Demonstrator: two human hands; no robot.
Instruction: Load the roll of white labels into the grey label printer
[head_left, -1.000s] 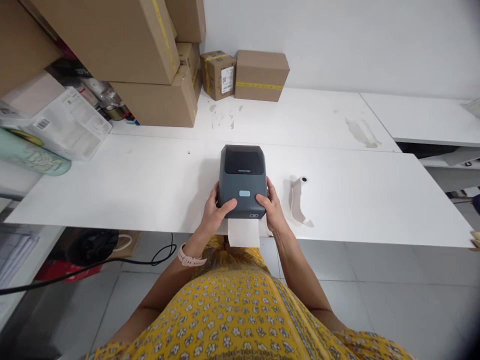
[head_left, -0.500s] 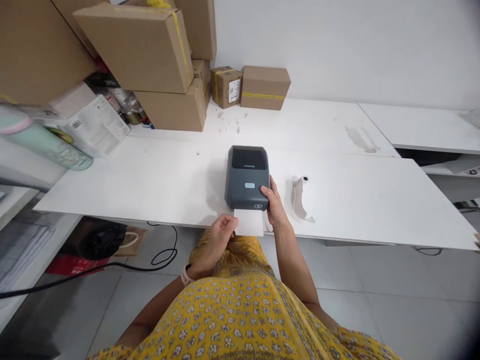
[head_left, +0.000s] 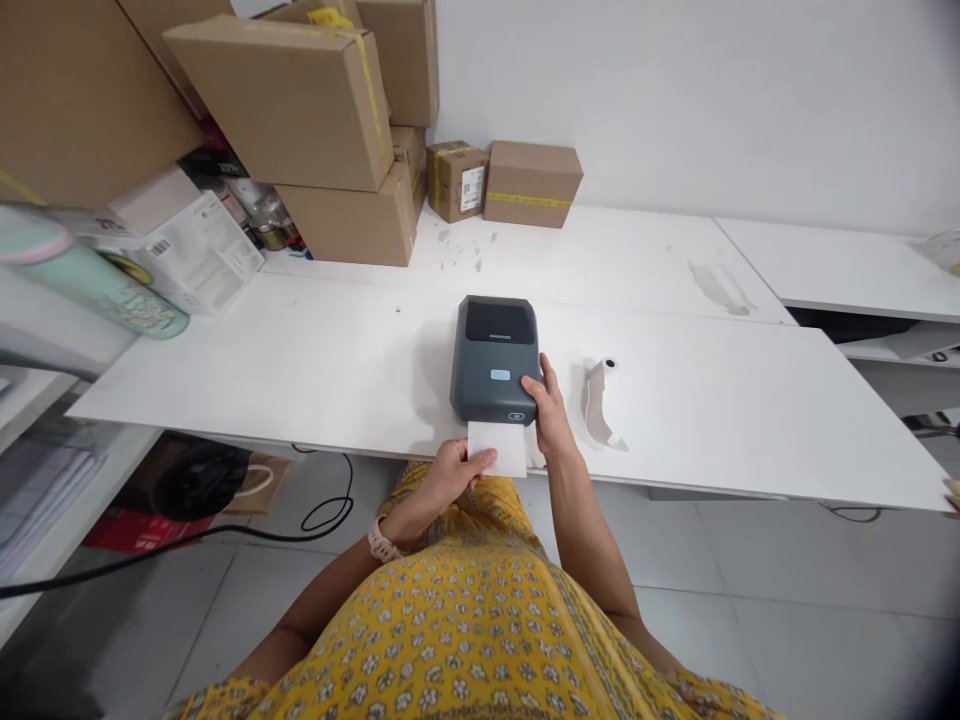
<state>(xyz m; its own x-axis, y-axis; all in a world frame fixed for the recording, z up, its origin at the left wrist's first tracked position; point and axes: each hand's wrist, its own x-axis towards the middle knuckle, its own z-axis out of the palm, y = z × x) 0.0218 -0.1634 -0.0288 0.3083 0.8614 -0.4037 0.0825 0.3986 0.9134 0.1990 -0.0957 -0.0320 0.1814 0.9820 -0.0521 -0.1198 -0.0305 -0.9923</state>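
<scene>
A dark grey label printer (head_left: pixel 495 355) stands near the front edge of a white table (head_left: pixel 300 370). A white label (head_left: pixel 501 447) sticks out of its front slot. My left hand (head_left: pixel 448 475) pinches the label's left edge between thumb and fingers. My right hand (head_left: pixel 553 412) rests against the printer's right front corner, fingers curled on its side and thumb on top. A pale watch is on my left wrist.
A curled strip of white backing paper (head_left: pixel 596 402) lies right of the printer. Cardboard boxes (head_left: pixel 300 100) are stacked at the back left, two small ones (head_left: pixel 510 180) by the wall. A white carton (head_left: pixel 187 250) and a green bottle (head_left: pixel 97 285) sit at left. A black cable (head_left: pixel 225 535) runs on the floor.
My left hand left the printer's left side, dropped to the label and took hold of its edge. My right hand stayed on the printer.
</scene>
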